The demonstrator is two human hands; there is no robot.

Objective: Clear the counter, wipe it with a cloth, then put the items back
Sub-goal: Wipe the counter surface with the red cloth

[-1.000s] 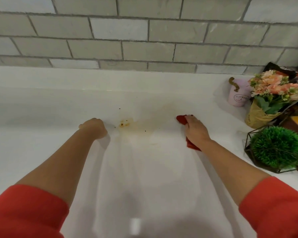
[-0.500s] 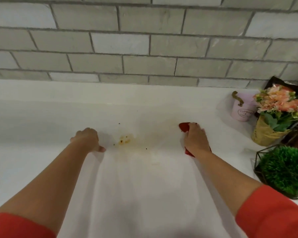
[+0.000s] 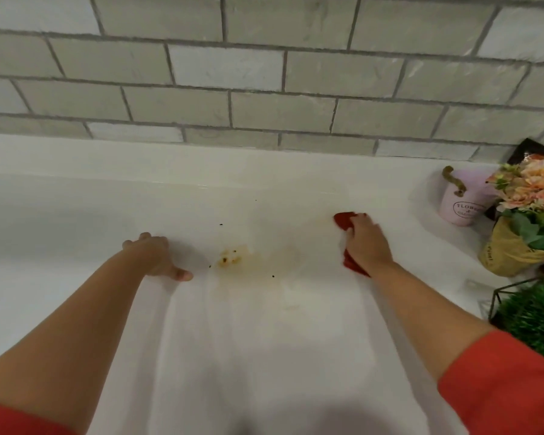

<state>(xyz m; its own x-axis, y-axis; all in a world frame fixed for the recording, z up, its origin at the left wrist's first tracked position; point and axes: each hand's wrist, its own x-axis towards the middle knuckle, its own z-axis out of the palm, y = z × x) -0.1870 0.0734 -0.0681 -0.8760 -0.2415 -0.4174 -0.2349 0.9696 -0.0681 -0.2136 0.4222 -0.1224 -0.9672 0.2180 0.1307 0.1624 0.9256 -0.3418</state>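
1. Right hand point(image 3: 366, 243) presses a red cloth point(image 3: 343, 221) onto the white desk point(image 3: 264, 340), fingers curled over it, nearer the right edge.
2. Left hand point(image 3: 153, 255) rests spread, beside a brown stain point(image 3: 233, 257) mid-desk.
3. The cloth looks soft and light; best held bunched under the palm.

Head-worn view, down onto counter point(image 3: 76, 215)

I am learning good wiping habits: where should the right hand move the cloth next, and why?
Probably slide the right hand with the red cloth leftward onto the orange-brown stain: the stain looks unwiped, and the cloth rests to its right, apart from it.
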